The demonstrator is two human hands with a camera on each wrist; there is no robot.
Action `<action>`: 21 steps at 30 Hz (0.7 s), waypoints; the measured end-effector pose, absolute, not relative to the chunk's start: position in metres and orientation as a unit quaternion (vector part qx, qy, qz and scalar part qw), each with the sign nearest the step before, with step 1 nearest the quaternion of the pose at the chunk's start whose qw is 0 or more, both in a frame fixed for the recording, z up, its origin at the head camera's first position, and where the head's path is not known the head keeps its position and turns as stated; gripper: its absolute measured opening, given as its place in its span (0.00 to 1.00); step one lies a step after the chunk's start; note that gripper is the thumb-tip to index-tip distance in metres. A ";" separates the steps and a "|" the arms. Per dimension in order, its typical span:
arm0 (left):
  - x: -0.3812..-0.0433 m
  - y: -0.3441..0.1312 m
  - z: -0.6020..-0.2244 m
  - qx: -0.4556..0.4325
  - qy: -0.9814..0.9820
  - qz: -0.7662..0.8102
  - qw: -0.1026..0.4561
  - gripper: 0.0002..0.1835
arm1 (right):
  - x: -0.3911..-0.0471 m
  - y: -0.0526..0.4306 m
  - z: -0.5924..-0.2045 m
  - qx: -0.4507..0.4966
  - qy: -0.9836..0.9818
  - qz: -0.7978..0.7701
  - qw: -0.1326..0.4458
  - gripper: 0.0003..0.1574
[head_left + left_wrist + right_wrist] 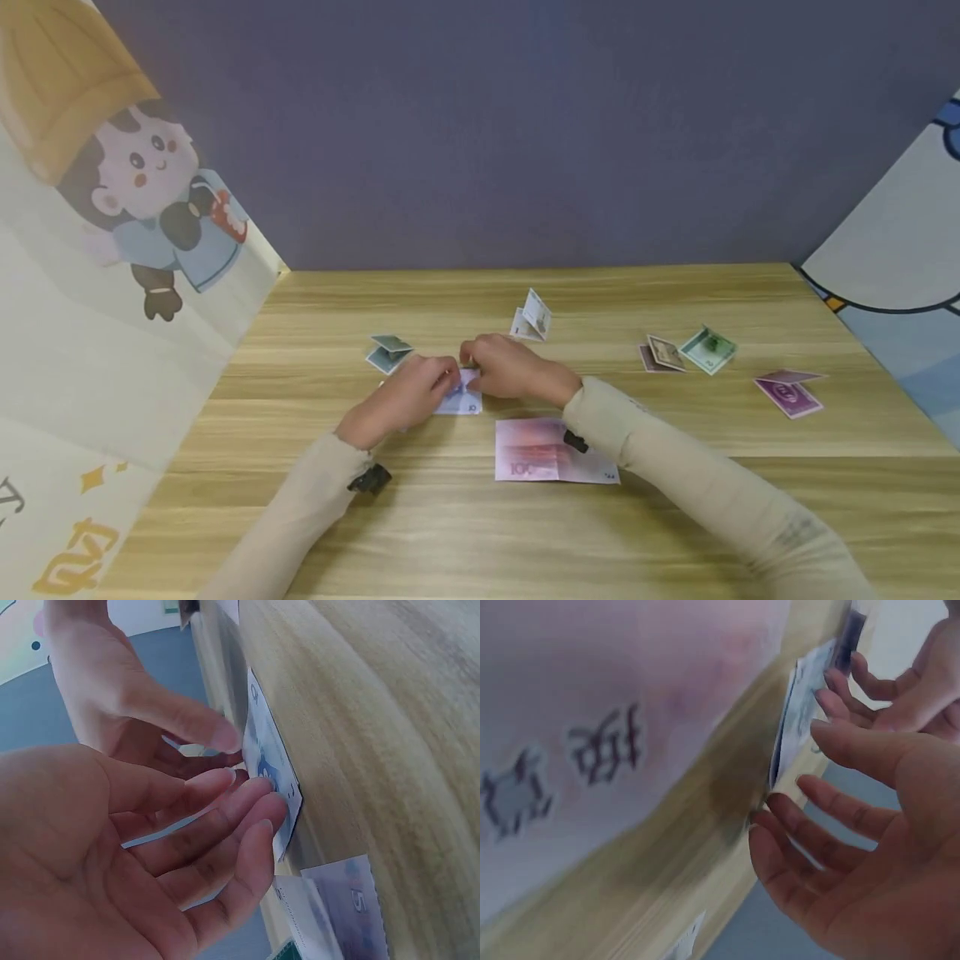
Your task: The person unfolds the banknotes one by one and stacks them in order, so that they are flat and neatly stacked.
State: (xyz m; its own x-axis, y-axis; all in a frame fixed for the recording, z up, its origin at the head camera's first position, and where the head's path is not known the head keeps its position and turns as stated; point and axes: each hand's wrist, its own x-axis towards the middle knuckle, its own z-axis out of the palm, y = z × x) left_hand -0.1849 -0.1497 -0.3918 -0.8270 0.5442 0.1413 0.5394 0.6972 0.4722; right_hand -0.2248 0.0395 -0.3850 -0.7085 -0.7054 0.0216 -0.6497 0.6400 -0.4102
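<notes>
Left hand (pixel 408 392) and right hand (pixel 517 368) curve loosely over the blue note (pixel 463 403), frame centre; fingers relaxed, no pinch visible to me. I judge unfolding partly done: pink note (pixel 527 450), lower centre, lies creased but flat; blue looks nearly flat. Remaining: grey-green note (pixel 387 358), white note (pixel 536 315), brown note (pixel 666 354), purple note (pixel 791 398), all folded. Table (pixel 420 533) ends against the dark panel (pixel 525 133); I have open room lower left.
</notes>
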 end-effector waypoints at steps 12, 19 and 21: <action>-0.183 -0.147 -0.388 0.275 0.919 0.282 -0.024 0.05 | -0.233 0.046 -0.395 -0.341 0.880 -0.283 0.168 0.08; -0.184 -0.148 -0.383 0.282 0.905 0.307 -0.085 0.16 | -0.234 0.064 -0.387 -0.322 0.817 -0.423 0.222 0.06; -0.185 -0.149 -0.382 0.277 0.901 0.326 -0.071 0.16 | -0.233 0.068 -0.382 -0.326 0.809 -0.434 0.224 0.08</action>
State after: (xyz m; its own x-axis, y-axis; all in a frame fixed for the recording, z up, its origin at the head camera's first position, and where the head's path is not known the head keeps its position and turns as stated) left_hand -0.1854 -0.1486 -0.3821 -0.8360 0.4538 0.3083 0.5460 0.6330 0.5489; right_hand -0.2328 0.0684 -0.3821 -0.6864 -0.7229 -0.0788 -0.3335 0.4093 -0.8493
